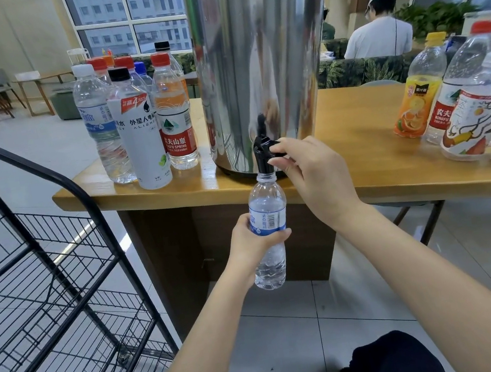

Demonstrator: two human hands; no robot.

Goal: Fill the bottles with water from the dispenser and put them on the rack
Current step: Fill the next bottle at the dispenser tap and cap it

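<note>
**Now filling: one bottle at the tap, none on the rack yet**

Just under the spout, the uncapped water bottle (267, 214) hangs upright below the table edge. The left hand (247, 244) grips it round the blue label, fingers curled behind and thumb across the front. Water shows mainly below those fingers, so I judge it about a third full. Directly above the bottle's neck, the right hand (312, 174) pinches the black tap lever (273, 148) between thumb and forefinger, the other fingers loosely curled beneath. Whether water is running is too fine to tell.

Behind the pinching fingers stands the single steel dispenser (257, 54) on the wooden table (360, 140). Left of the gripping fingers, beyond the dispenser, a cluster of capped bottles (141, 132) crowds the table corner. I count at least seven, some half hidden, and the front ones seem filled. Well apart to the right of the pinching fingers stands a second group, the empty-looking bottles (477, 101). There are at least four, all capped, and the frame edge cuts the group.

Below and left of the gripping hand is one black wire rack (53, 250) with three shelves in view and no bottle on any of them.

As I read it, filling is partly done and racking is not begun. This bottle needs topping up and capping, and its cap is nowhere in sight.
</note>
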